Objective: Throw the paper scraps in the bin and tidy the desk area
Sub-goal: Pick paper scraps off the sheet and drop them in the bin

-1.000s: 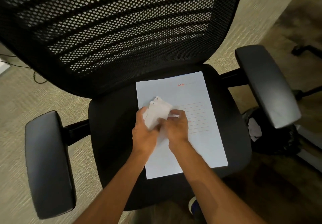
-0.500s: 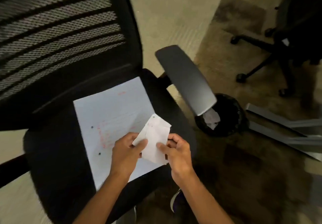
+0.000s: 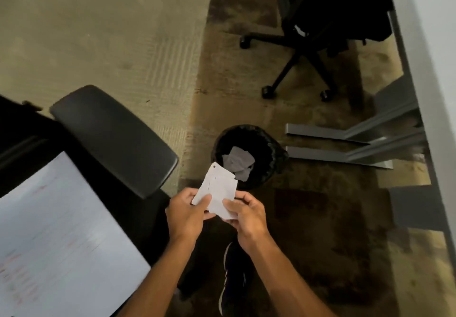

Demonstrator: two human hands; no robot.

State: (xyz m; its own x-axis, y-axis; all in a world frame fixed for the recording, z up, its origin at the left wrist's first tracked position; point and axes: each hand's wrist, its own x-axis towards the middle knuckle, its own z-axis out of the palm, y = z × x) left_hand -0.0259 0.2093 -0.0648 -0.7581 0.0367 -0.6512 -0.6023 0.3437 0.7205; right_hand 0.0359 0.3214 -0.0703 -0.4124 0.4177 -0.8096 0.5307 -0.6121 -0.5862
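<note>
We pinch thin, ragged white paper scraps (image 3: 218, 191) between our left hand (image 3: 186, 214) and right hand (image 3: 246, 214), fingers clamped on their edges, just short of the round black-lined bin (image 3: 269, 168) holding crumpled paper (image 3: 238, 162).

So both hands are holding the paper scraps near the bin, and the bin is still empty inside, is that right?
Not quite. Both the left hand and the right hand do hold the paper scraps near the bin, but the bin is not empty: the head view shows crumpled paper already lying inside it.
</note>
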